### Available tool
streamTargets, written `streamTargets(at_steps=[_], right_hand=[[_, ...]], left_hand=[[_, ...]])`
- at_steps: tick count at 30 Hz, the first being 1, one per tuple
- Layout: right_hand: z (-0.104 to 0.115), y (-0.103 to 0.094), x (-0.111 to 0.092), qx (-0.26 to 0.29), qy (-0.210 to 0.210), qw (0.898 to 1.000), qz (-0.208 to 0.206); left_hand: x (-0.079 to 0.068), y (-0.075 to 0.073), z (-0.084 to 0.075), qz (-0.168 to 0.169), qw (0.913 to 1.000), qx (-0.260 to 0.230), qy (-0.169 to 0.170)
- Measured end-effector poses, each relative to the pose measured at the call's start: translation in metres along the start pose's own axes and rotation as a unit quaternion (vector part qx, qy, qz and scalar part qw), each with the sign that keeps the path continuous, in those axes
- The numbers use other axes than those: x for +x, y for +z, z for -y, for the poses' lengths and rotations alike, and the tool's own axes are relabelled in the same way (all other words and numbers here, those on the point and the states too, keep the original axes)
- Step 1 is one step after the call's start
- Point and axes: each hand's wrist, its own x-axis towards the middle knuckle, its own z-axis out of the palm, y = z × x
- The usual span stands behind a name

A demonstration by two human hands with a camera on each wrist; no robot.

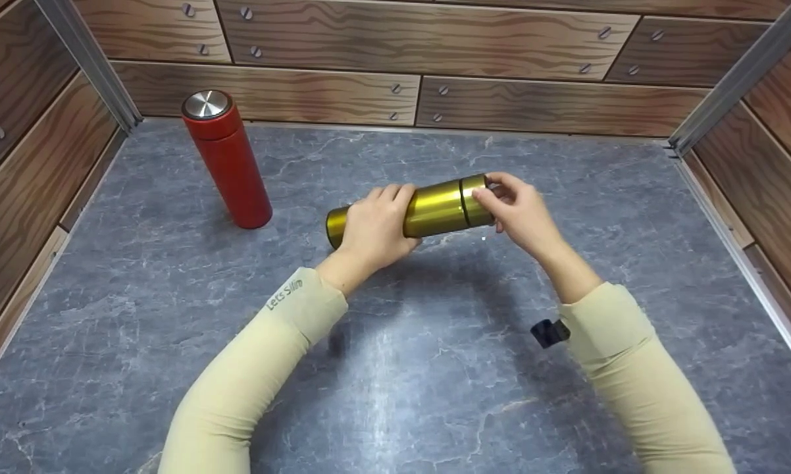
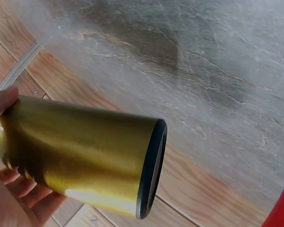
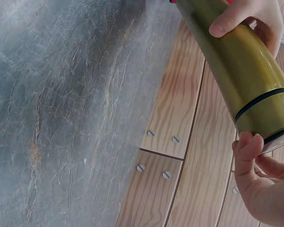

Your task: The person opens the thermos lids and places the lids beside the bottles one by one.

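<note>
A shiny gold thermos flask (image 1: 438, 209) is held nearly level above the table, its capped end to the right and slightly higher. My left hand (image 1: 380, 225) grips its body near the base, fingers over the far side and thumb beneath. In the left wrist view the black-rimmed base (image 2: 152, 170) points away from the palm. With thumb and fingertips, my right hand (image 1: 519, 214) pinches the gold cap (image 3: 270, 112). A dark ring separates cap and body, with no gap seen there. Some right fingers are hidden behind the cap's end.
A red thermos flask (image 1: 234, 168) with a silver-topped lid stands upright at the back left. The grey marbled table (image 1: 382, 382) is bordered by wood-patterned walls (image 1: 343, 39) behind and at both sides. A small black object (image 1: 549, 333) sits beside the right cuff.
</note>
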Motion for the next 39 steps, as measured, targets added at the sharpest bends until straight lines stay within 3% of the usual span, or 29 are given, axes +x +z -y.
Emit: streamTargets(at_steps=[7,10,14,20,24,30,39], right_hand=[[-0.001,-0.005,-0.004,-0.031,-0.053,0.998,0.013],[-0.001,-0.008,-0.005,-0.047,-0.062,0.997,0.025],[0.002,-0.010,-0.008,-0.057,-0.026,0.997,0.039],[0.010,-0.008,-0.008,-0.064,0.054,0.996,0.029],[0.011,-0.009,-0.009,-0.066,0.061,0.995,0.034],[0.006,-0.010,-0.009,-0.037,0.041,0.997,0.053],[0.004,-0.016,-0.012,-0.059,-0.032,0.995,0.074]], left_hand=[[0.001,-0.005,0.001,0.050,0.9978,-0.042,-0.015],[0.001,-0.007,0.000,0.054,0.9975,-0.044,-0.015],[0.000,-0.006,-0.001,0.044,0.9986,-0.029,-0.010],[-0.001,-0.003,-0.004,0.031,0.9995,-0.009,-0.002],[-0.001,-0.004,-0.005,0.022,0.9997,-0.002,0.005],[-0.001,-0.005,-0.004,-0.001,0.9998,0.012,0.017],[0.004,-0.006,-0.003,0.043,0.9989,-0.014,-0.014]])
